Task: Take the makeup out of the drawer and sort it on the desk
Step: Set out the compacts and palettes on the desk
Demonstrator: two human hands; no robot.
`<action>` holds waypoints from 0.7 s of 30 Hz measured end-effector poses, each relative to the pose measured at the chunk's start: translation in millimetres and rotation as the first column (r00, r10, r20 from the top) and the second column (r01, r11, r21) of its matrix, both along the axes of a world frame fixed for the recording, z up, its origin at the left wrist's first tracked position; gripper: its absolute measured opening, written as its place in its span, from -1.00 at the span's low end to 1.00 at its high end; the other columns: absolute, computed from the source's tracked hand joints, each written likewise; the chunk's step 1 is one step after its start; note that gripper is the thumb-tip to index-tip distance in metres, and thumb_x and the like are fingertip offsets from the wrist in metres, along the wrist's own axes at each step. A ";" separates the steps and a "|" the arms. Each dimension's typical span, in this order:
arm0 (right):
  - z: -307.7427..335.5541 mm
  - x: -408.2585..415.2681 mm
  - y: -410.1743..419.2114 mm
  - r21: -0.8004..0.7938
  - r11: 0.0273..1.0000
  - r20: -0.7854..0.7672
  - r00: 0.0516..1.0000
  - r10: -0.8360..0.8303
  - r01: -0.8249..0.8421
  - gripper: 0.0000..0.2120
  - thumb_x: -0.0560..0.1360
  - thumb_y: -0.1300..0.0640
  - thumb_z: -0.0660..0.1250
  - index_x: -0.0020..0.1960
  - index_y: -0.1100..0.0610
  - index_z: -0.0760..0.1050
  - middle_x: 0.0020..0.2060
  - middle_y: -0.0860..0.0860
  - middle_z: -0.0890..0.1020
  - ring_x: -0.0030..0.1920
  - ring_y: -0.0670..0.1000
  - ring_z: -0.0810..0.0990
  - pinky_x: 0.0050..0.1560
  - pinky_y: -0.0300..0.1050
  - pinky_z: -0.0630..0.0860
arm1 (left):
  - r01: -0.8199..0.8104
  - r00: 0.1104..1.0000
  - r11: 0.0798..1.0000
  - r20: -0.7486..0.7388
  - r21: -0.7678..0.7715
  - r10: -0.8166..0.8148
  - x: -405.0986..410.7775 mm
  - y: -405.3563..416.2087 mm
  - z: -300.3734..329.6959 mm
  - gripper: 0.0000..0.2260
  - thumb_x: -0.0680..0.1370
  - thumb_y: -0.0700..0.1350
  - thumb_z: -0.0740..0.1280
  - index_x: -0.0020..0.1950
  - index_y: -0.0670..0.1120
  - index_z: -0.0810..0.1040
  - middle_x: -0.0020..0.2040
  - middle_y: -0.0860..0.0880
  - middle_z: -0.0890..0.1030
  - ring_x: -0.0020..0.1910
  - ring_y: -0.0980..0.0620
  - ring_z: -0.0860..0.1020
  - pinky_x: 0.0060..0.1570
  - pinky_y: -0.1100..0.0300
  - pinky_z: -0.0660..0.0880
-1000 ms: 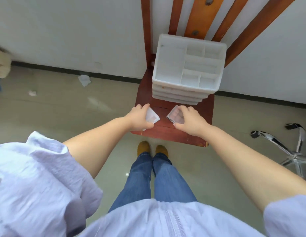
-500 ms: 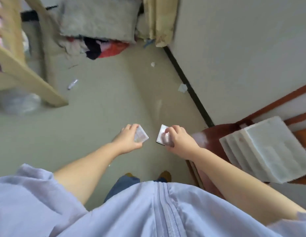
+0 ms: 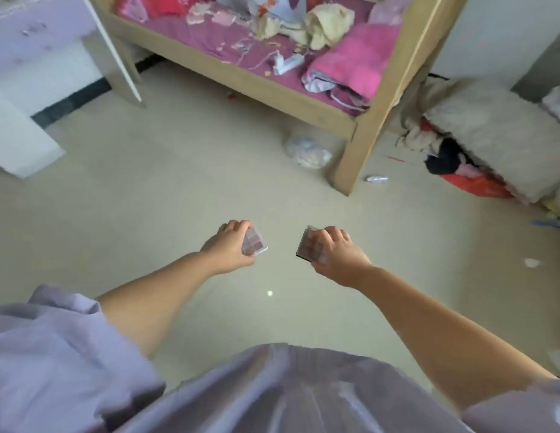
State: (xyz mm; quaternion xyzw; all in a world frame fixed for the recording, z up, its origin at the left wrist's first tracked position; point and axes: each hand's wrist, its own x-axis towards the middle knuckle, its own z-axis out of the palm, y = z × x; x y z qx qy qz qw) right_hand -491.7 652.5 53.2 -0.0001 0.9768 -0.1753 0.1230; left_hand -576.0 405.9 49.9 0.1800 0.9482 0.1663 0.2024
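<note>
While both arms reach out over the bare floor (image 3: 166, 195), the left hand (image 3: 231, 249) curls round a clear palette (image 3: 254, 242), and the right hand (image 3: 336, 254) pinches a dark-edged palette (image 3: 307, 247) at its 9 o'clock side. The two palettes sit near each other, apart. A bed (image 3: 272, 79) lies at 12 o'clock, a bundle (image 3: 491, 151) at 2 o'clock.

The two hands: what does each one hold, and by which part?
Left hand grips a clear eyeshadow palette by its edges; right hand grips a dark-edged palette likewise.
</note>
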 end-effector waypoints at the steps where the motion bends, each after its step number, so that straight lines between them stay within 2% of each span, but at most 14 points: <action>1: 3.0 -22.5 -23.4 -0.010 0.999 -0.004 0.999 0.045 -0.045 -0.47 0.47 0.01 0.30 0.39 0.05 0.23 0.32 0.06 0.32 0.34 0.13 0.28 0.20 -0.04 0.36 | -0.067 0.998 0.998 -0.008 -0.002 0.067 -14.6 -27.4 3.1 -0.45 0.39 0.04 0.37 0.32 0.04 0.25 0.25 0.00 0.35 0.21 0.00 0.32 -0.02 0.15 0.36; 6: 11.6 -127.4 -104.5 0.015 0.963 -0.020 0.963 0.269 -0.269 -0.47 0.45 0.03 0.30 0.38 0.02 0.25 0.34 0.02 0.30 0.36 0.07 0.26 0.23 -0.05 0.39 | -0.288 0.957 0.957 -0.040 0.027 0.288 -72.5 -121.8 2.7 -0.50 0.41 0.00 0.34 0.31 0.02 0.27 0.21 -0.05 0.37 0.19 -0.04 0.35 -0.01 0.15 0.35; 12: 1.4 -274.3 -156.9 0.051 0.898 0.014 0.899 0.437 -0.437 -0.48 0.46 0.03 0.29 0.38 0.04 0.24 0.36 0.00 0.28 0.37 0.06 0.24 0.21 -0.01 0.41 | -0.410 0.902 0.909 -0.115 0.077 0.417 -162.1 -168.5 -8.0 -0.52 0.45 -0.01 0.35 0.32 -0.09 0.33 0.18 -0.12 0.43 0.20 -0.11 0.40 0.12 0.05 0.42; 21: 4.9 -492.4 -250.3 0.050 0.729 0.021 0.730 0.683 -0.683 -0.46 0.45 0.02 0.32 0.38 0.05 0.24 0.36 0.02 0.29 0.33 0.06 0.27 0.09 -0.04 0.44 | -0.693 0.694 0.703 -0.112 0.162 0.711 -295.5 -243.6 -4.9 -0.53 0.45 0.03 0.34 0.31 -0.03 0.33 0.19 -0.11 0.43 0.19 -0.11 0.40 0.13 0.02 0.43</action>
